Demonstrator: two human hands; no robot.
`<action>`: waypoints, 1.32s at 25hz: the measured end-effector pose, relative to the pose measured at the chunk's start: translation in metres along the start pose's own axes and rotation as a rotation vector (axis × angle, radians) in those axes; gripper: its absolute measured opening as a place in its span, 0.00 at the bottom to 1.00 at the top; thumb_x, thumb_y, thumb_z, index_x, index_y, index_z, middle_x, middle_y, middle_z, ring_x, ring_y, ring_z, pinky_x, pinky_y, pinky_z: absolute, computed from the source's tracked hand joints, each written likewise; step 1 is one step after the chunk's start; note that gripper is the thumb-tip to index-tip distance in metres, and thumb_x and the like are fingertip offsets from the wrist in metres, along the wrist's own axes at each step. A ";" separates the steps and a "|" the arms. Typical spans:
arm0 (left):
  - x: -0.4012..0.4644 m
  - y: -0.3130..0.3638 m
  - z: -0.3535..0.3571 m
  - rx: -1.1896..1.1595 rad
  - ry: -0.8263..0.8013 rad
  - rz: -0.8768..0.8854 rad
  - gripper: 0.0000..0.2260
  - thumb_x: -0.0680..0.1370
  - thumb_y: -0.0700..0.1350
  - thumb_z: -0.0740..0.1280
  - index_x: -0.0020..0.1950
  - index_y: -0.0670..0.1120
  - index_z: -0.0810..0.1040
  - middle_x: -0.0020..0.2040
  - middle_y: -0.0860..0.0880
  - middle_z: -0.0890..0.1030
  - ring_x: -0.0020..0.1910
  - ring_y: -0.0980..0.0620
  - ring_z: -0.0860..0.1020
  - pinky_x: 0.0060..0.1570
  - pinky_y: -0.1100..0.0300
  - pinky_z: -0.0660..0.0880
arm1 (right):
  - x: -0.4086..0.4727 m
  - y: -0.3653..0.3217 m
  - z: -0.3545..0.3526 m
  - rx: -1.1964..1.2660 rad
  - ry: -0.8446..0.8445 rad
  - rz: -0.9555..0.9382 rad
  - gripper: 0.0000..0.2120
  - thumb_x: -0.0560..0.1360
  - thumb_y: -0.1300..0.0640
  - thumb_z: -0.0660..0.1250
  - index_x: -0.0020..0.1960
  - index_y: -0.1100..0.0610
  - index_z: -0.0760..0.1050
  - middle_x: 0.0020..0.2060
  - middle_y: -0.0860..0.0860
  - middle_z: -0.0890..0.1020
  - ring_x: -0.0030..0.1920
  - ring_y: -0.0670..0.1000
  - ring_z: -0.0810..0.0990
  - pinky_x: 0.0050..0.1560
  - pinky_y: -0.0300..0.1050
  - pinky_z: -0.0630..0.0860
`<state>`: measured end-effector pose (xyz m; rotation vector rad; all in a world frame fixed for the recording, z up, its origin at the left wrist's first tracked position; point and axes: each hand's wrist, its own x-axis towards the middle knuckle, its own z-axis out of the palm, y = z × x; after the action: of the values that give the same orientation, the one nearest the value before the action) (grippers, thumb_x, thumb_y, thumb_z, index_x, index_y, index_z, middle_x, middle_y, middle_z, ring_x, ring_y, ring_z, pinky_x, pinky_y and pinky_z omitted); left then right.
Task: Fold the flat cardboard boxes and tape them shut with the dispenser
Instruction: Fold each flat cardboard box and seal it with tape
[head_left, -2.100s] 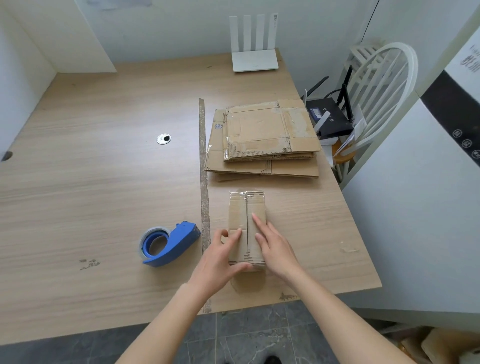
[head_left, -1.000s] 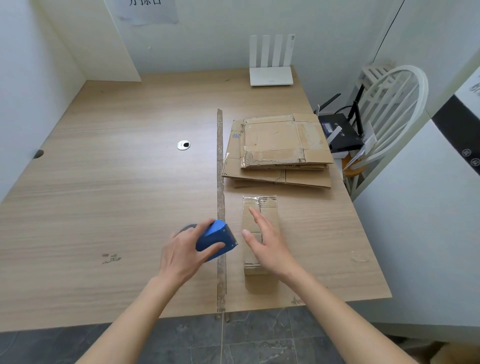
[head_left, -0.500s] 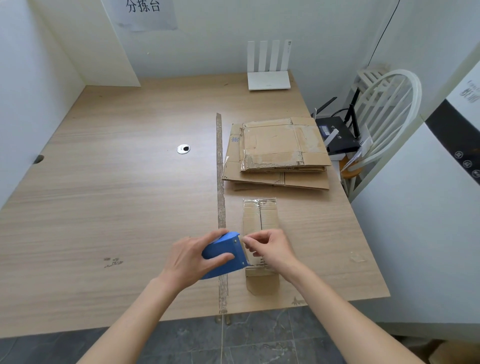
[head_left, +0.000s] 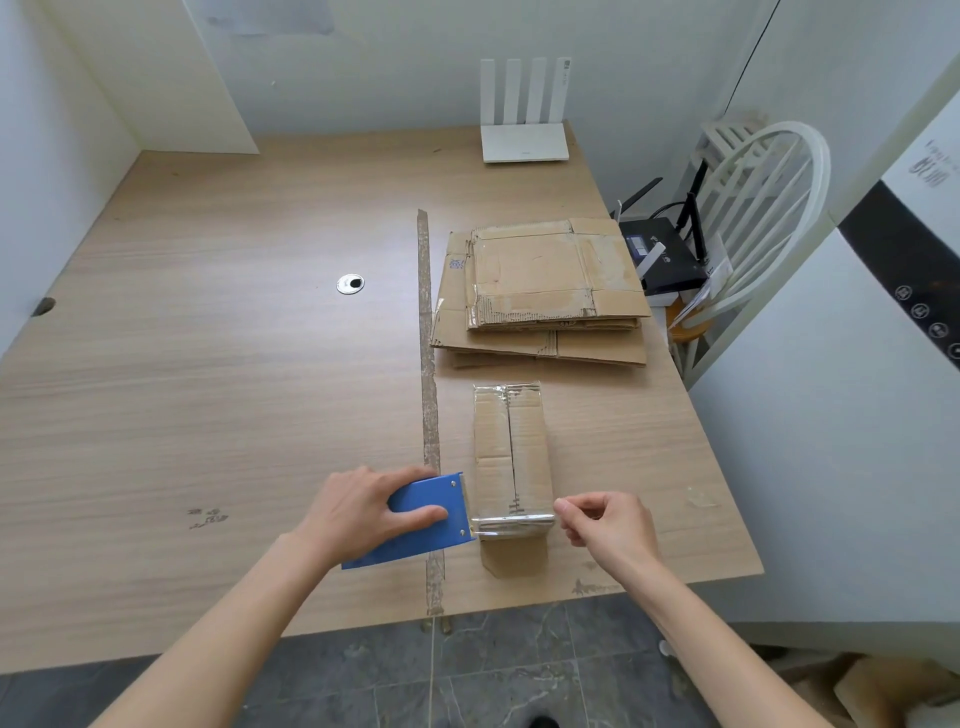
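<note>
Folded box (head_left: 511, 457) shut, left hand (head_left: 358, 512) gripping dispenser (head_left: 426, 519) — right hand (head_left: 605, 522) pinching tape (head_left: 511, 521)

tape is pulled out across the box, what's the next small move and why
Probably lower the strip and press it onto the folded box. The left hand grips the blue dispenser, the right hand pinches the tape end, and the strip spans the near end, crossing the untaped centre seam.

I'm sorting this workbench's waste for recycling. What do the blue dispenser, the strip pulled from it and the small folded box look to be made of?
Tape dispenser: seemingly hard plastic, smooth matte blue, with small metal rivets. Tape strip: clear glossy film, probably plastic, since it glints and the box shows through. Small box: brown corrugated cardboard, matte and creased, with old shiny tape at its far end.
</note>
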<state>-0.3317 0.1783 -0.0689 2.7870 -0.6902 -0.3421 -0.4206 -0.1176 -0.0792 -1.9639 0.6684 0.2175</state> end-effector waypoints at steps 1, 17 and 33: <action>0.001 -0.001 0.003 -0.002 -0.008 -0.004 0.39 0.66 0.83 0.42 0.68 0.69 0.70 0.45 0.61 0.82 0.37 0.58 0.78 0.36 0.62 0.74 | 0.002 0.001 0.000 -0.001 0.007 0.002 0.06 0.76 0.52 0.75 0.40 0.50 0.85 0.31 0.45 0.86 0.35 0.45 0.85 0.45 0.41 0.83; 0.001 -0.008 -0.002 -0.007 -0.024 0.005 0.33 0.66 0.82 0.46 0.65 0.73 0.70 0.40 0.64 0.79 0.35 0.58 0.78 0.33 0.64 0.69 | 0.014 0.013 -0.016 -0.015 0.035 0.055 0.05 0.76 0.53 0.74 0.41 0.50 0.84 0.32 0.45 0.86 0.36 0.46 0.86 0.46 0.46 0.85; 0.021 0.017 0.025 0.230 -0.091 -0.149 0.30 0.72 0.78 0.53 0.68 0.65 0.74 0.42 0.53 0.83 0.36 0.50 0.77 0.34 0.58 0.70 | 0.027 0.043 0.041 -0.143 0.033 0.138 0.13 0.78 0.51 0.72 0.61 0.53 0.83 0.53 0.49 0.86 0.56 0.50 0.83 0.59 0.47 0.78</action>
<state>-0.3281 0.1494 -0.0910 3.0677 -0.5758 -0.4463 -0.4160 -0.1068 -0.1433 -2.0625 0.8310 0.3257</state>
